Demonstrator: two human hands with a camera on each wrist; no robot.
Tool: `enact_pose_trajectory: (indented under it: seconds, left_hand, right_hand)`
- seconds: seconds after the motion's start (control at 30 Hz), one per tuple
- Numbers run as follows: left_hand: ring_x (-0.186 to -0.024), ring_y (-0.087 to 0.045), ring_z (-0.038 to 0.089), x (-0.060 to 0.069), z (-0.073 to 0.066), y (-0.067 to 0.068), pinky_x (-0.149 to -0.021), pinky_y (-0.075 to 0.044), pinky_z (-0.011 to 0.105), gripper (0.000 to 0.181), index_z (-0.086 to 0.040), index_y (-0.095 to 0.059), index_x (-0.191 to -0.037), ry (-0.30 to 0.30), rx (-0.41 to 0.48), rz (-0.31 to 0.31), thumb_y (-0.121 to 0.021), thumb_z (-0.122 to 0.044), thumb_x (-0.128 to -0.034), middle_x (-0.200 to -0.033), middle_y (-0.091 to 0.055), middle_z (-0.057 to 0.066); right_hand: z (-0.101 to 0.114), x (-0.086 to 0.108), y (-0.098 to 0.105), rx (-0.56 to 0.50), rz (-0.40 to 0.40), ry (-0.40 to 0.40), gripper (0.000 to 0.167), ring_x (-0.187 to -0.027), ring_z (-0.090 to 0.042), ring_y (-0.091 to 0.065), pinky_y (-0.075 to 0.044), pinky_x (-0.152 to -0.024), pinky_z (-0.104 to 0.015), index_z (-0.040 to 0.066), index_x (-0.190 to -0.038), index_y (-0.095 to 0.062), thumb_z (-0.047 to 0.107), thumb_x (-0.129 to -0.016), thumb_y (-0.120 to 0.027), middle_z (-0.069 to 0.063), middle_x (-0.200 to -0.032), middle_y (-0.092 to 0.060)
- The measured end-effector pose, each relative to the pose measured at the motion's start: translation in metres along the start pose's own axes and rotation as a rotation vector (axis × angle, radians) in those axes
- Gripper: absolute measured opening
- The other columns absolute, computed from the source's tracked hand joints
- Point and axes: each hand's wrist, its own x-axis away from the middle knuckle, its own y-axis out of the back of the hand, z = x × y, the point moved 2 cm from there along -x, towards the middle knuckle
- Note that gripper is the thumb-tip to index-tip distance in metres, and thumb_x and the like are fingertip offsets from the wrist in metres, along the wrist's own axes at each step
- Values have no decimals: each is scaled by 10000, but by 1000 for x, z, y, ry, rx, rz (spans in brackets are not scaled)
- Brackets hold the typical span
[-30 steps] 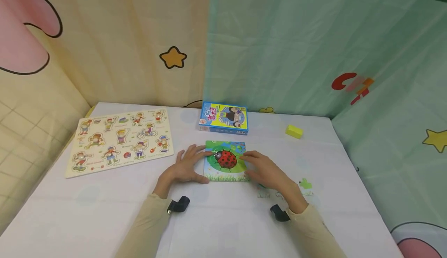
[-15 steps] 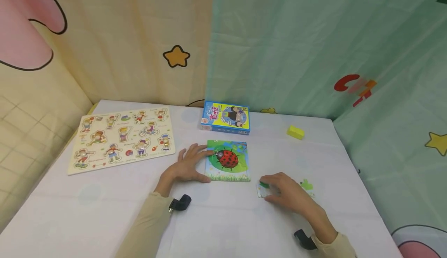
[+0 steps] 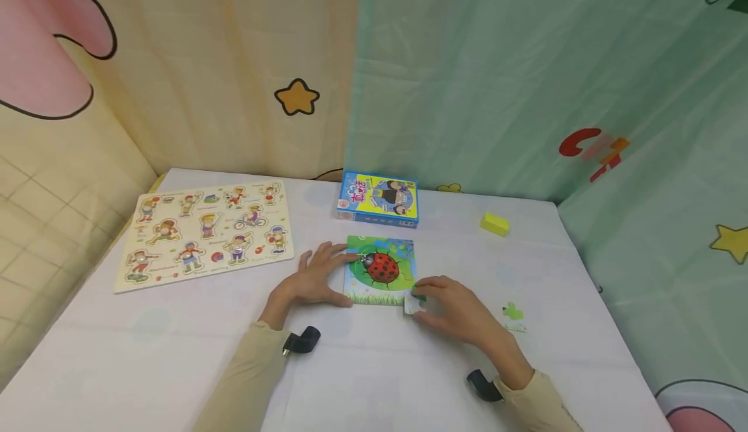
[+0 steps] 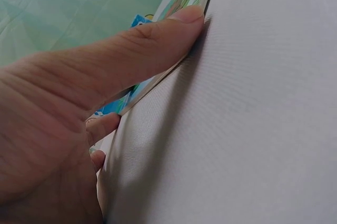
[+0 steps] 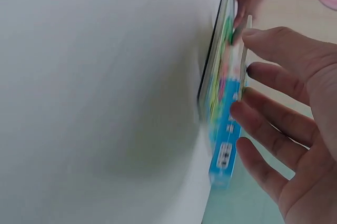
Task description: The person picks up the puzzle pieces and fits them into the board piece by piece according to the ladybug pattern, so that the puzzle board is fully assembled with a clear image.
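Observation:
A square ladybug jigsaw puzzle (image 3: 382,266) lies flat on the white table, in the middle of the head view. My left hand (image 3: 310,280) rests at its left side, with the index fingertip and thumb touching the edge and the fingers spread. Between thumb and fingers, my right hand (image 3: 452,308) pinches a puzzle piece (image 3: 411,304) at the puzzle's lower right corner. In the right wrist view that thin piece (image 5: 243,74) is held a little above the board. Farther right, green and white puzzle material (image 3: 514,315) lies on the table.
Behind the puzzle sits a blue and yellow box (image 3: 378,199). A wooden peg board with figures (image 3: 204,234) lies at the left. One yellow block (image 3: 495,224) is at the back right of the table (image 3: 374,380). Curtains hang behind.
My right hand went from the puzzle's right edge to a piece on the table at the right, then carried it left to the puzzle's lower right corner. The left hand stays put.

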Motion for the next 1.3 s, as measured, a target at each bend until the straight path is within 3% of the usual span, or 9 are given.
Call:
enact_pose_trajectory:
  seconds: [0.27, 0.53, 1.0, 1.3]
  left_hand:
    - [-1536, -54, 437, 0, -1, 0, -1181, -19, 704, 881, -209, -436, -1510, -5, -29, -2, -851, -410, -759, -1647, -229, 134]
    - [-1540, -42, 428, 0, -2, 1, -1184, -18, 699, 890, -217, -429, -1513, 4, -27, 7, -849, -422, -756, -1649, -230, 125]
    - [-1541, -45, 421, 0, -2, 1, -1184, -16, 696, 891, -217, -422, -1517, 9, -37, 12, -844, -431, -762, -1650, -224, 120]
    - [-1541, -46, 421, 0, -2, 1, -1186, -18, 692, 842, -218, -421, -1517, 8, -42, 11, -812, -435, -803, -1653, -223, 118]
  right_hand:
    - [35, -48, -16, -36, 64, 72, 341, -1207, -252, -622, -523, -1016, -447, 109, -1190, -733, 274, -894, -761, -62, -1266, -683]
    - [48, -72, -32, 15, 91, 77, 358, -1260, -231, -593, -495, -1065, -423, 124, -1210, -728, 299, -899, -754, -50, -1316, -667]
    - [58, -82, -36, 69, 68, 104, 347, -1271, -250, -575, -476, -1085, -415, 84, -1193, -739, 279, -906, -749, -80, -1325, -658]
    - [61, -81, -35, 98, 145, 132, 379, -1312, -268, -519, -448, -1114, -431, 90, -1265, -702, 293, -945, -699, -78, -1395, -591]
